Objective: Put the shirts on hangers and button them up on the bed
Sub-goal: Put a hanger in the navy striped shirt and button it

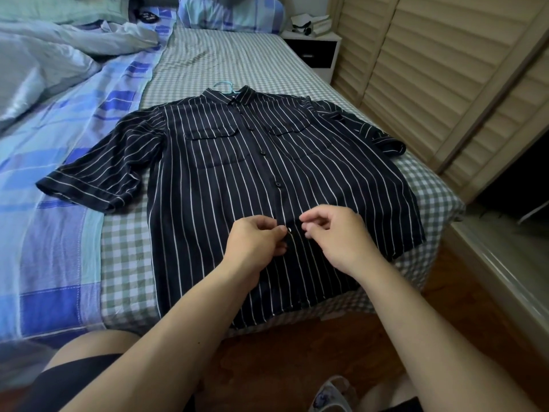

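Your striped shirt [225, 173] lies flat near the foot edge of the bed [214, 58], its hanger [223, 84] showing at the collar. Your left hand [255, 242] pinches the placket at a low button [289, 230]; your right hand [335, 236] hovers beside it with fingers curled, holding nothing. I judge you are fastening this button; next, push it through its hole.

Thin matt cloth shirt [237, 179] with dark glossy plastic-looking buttons [278, 183], soft woven checked bed sheet [225, 60], slightly shiny crumpled duvet [44, 63], smooth plastic-looking hanger hook [222, 84], polished wood floor [297, 361], matt slatted shutter doors [430, 69]
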